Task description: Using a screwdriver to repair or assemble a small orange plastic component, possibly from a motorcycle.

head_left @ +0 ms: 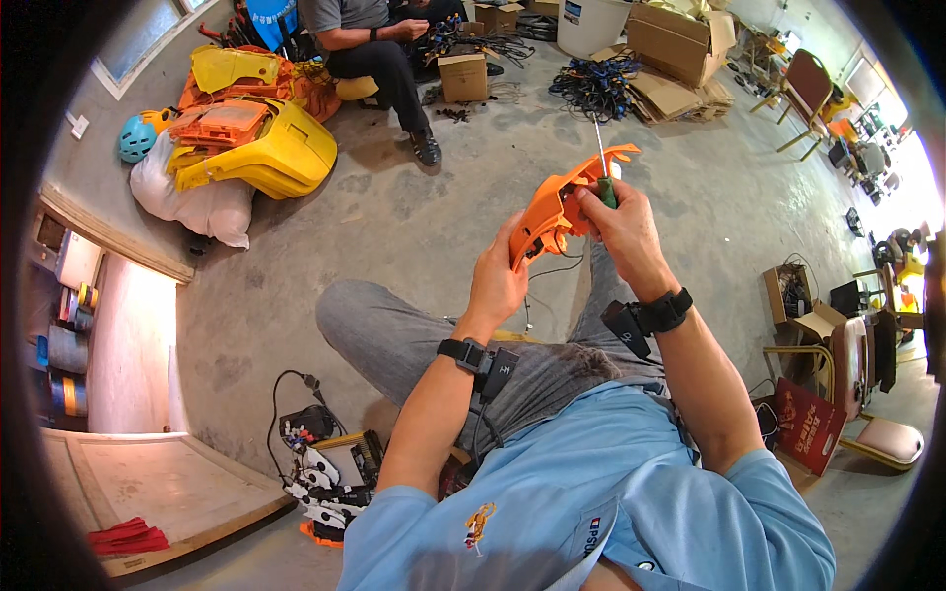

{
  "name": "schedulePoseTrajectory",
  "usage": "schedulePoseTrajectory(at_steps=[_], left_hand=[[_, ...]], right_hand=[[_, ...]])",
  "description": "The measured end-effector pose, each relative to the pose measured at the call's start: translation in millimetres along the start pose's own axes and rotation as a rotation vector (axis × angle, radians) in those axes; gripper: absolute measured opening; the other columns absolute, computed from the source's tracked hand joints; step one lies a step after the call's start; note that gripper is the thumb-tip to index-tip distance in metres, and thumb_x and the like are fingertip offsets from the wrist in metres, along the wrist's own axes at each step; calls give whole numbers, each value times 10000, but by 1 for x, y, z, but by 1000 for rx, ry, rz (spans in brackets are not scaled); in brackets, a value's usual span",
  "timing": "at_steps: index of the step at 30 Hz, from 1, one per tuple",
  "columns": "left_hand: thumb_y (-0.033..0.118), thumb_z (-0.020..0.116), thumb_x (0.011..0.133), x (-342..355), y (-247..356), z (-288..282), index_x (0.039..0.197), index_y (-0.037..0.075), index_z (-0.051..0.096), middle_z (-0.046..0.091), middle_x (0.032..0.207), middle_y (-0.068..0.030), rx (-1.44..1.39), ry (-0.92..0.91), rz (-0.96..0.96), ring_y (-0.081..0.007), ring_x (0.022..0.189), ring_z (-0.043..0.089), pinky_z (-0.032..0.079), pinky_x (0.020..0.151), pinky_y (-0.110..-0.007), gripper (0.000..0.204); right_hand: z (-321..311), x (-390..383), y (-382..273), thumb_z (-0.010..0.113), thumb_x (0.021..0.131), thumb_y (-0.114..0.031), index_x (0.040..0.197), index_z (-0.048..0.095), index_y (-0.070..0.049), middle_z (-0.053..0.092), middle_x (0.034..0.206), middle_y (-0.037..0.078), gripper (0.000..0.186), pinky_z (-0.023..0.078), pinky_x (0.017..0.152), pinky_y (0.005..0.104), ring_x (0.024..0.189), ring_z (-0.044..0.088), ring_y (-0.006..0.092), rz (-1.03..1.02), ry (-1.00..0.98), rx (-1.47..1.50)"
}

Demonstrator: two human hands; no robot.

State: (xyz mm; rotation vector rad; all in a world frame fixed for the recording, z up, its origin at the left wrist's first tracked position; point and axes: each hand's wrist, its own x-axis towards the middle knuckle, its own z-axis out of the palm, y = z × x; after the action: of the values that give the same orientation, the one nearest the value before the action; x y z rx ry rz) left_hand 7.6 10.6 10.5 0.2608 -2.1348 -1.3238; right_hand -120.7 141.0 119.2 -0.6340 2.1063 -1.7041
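Note:
Held up in front of me is an orange plastic shell (540,219), curved and tilted, with dark parts inside it. My left hand (499,276) grips its lower left end, fingers wrapped behind the edge. My right hand (625,229) is closed around the green handle of a screwdriver (607,189), whose metal shaft points up and away. The right fingers are close against the shell's right side; whether they also grip it I cannot tell. A thin dark cable (552,271) hangs below the shell, over the floor between my legs.
Yellow and orange plastic covers (266,148) lie piled on a white sack (192,187) at the far left. Another person (389,69) sits ahead beside a small cardboard box (463,78). Bundled cables (594,87) lie far ahead. A wooden bench (158,492) stands at near left.

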Motion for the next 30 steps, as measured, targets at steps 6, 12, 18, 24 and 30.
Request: schedulePoseTrajectory(at_steps=[6, 12, 18, 24, 30], left_hand=[[-71, 555, 885, 1, -1, 2, 1459, 103, 409, 689, 1100, -222, -11, 11, -3, -366, 914, 727, 574, 772, -424, 618], [-75, 555, 885, 0, -1, 1, 1454, 97, 413, 690, 1104, -223, -16, 2, -28, -374, 935, 725, 580, 771, -421, 611], [-78, 556, 884, -1, -5, 2, 1447, 87, 414, 689, 1113, -226, 18, 15, -5, -369, 916, 728, 583, 759, -424, 604], [-72, 565, 889, -1, -3, 2, 1423, 82, 433, 680, 1012, -162, -14, -11, -105, -300, 827, 727, 583, 724, -388, 571], [-61, 610, 884, 0, -20, 7, 1330, 17, 490, 670, 1061, -88, -228, 69, -124, -189, 885, 677, 562, 763, -342, 468]], right_hand=[[-3, 6, 16, 731, 903, -177, 987, 620, 23, 653, 831, 28, 243, 505, 664, 262, 737, 600, 80, -89, 35, -70], [0, 5, 16, 727, 905, -183, 1006, 621, 32, 673, 857, 41, 260, 524, 699, 263, 807, 648, 88, -75, 14, -27], [1, 0, 8, 691, 938, -191, 1024, 629, 35, 668, 832, 40, 249, 520, 683, 259, 772, 647, 93, -42, -14, 5], [-3, 0, 14, 662, 953, -222, 971, 636, 6, 596, 744, 0, 230, 437, 574, 252, 631, 532, 73, -17, -49, 82], [-6, -2, 24, 664, 940, -248, 925, 630, -14, 542, 702, -22, 238, 389, 535, 255, 602, 479, 64, 29, -166, -19]])
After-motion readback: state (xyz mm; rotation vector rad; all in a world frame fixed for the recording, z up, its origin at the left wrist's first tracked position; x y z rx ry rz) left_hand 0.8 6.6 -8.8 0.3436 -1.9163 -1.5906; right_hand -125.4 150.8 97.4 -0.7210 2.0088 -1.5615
